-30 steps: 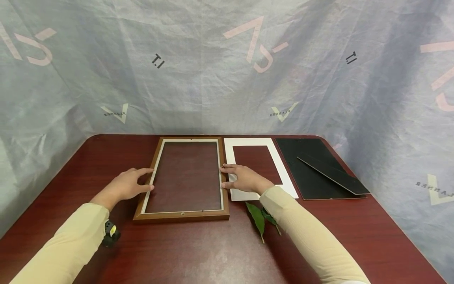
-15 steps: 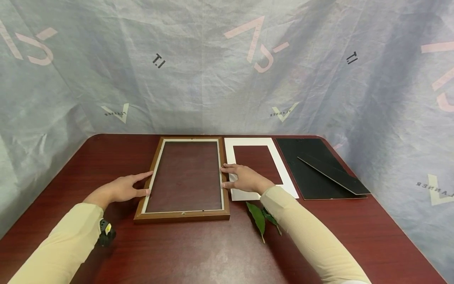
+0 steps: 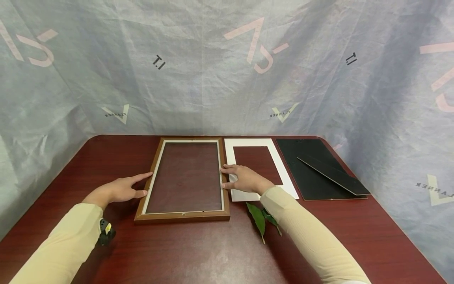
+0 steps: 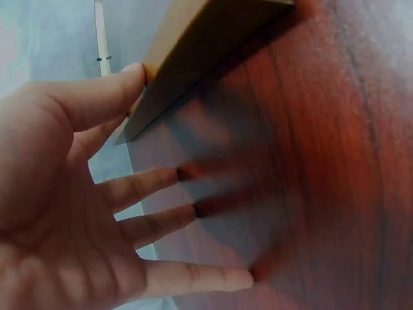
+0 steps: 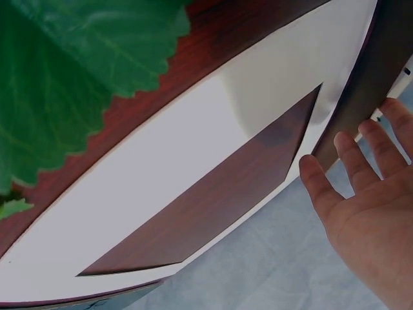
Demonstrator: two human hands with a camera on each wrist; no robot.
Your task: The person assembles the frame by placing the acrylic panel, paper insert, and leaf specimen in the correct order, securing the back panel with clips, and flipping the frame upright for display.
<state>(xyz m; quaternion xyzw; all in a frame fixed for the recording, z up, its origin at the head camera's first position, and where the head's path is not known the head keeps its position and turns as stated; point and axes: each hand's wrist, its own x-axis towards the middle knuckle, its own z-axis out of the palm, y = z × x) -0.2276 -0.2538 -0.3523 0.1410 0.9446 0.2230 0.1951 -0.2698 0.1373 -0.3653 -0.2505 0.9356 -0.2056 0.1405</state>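
A brown wooden picture frame [image 3: 182, 216] with a pale inner edge lies flat on the table, and the dark red tabletop shows through its middle. At its left side, my left hand [image 3: 118, 190] touches the wood with thumb and index finger, both extended. In the left wrist view, the other fingers of the left hand [image 4: 71, 187] are spread with their tips at the tabletop. My right hand [image 3: 246, 179] rests its fingertips on the frame's right side, fingers fairly straight. Part of that hand lies over a white mat board [image 3: 241, 196] with a rectangular window.
Right of the mat lies a black backing board [image 3: 296, 148], with a narrow black flap [image 3: 333, 175] standing up at an angle from it. Green leaves [image 3: 257, 217] lie beside the right forearm. A grey printed cloth [image 3: 202, 71] hangs behind the red table [image 3: 198, 252].
My left hand has shifted a little left and down, its thumb drawing back from the frame's inner edge to the outer side. The right hand and the frame stay almost in place.
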